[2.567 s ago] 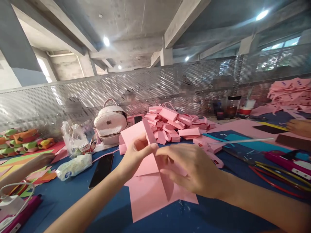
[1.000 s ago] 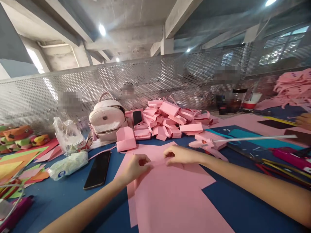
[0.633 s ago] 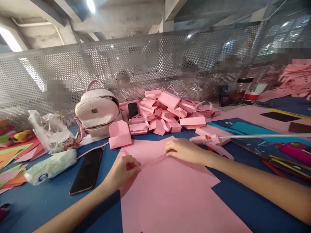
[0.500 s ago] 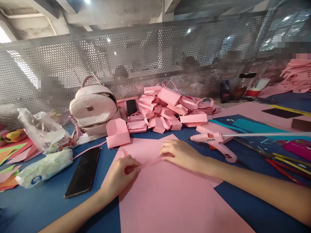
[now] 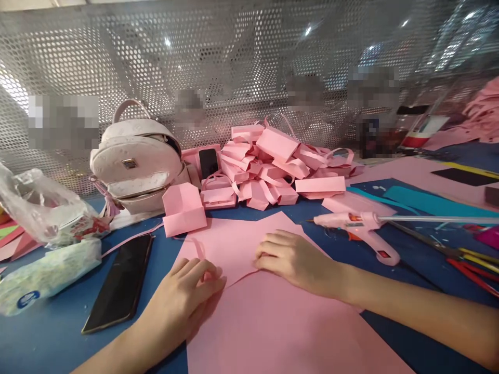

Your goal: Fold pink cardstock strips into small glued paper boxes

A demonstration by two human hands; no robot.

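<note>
Both hands are down on the pink paper sheet (image 5: 280,322), which lies flat on the blue worktop (image 5: 58,343) right under them. The left hand (image 5: 183,298) has its fingers curled and pinches the sheet's folded edge between thumb and fingertips; the right hand (image 5: 296,257) lies flat with fingers bent, pressing the same fold a little further along. Between them the crease rises slightly, so the two hands look to be pinning it from both ends to keep it straight. Just past the left hand sits a small folded pink box (image 5: 183,210), and left of that wrist lies a black phone (image 5: 119,283), face up. Beyond the right hand rests a pink glue gun (image 5: 360,228) on its side, nozzle toward the paper, within easy reach. Further out, a heap of finished pink boxes (image 5: 273,166) beside a pale backpack (image 5: 134,156).
</note>
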